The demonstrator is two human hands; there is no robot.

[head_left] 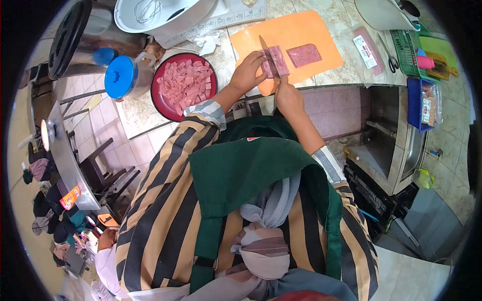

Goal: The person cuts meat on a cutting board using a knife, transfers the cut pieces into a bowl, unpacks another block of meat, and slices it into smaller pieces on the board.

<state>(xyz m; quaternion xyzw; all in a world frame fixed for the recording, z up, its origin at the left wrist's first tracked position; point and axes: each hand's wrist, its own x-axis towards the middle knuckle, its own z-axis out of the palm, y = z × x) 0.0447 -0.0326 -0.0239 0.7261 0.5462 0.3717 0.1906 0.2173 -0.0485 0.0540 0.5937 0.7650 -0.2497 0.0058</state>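
Just ahead of the right hand (pixel 289 100), closed on the knife (pixel 271 62), lies the meat (pixel 281 58), held by the left hand (pixel 247 70). Beyond them, the orange board (pixel 311 31) is bare to its far edge.

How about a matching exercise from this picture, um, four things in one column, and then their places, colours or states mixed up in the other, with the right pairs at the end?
Column one
1. Knife
2. Round plate
3. Scissors
4. Pitcher lid

Column two
A. Lying beside a white-labelled pack
B. Blue
C. Gripped in the right hand
D. Holding diced pink meat

Right pairs: 1-C, 2-D, 3-A, 4-B.
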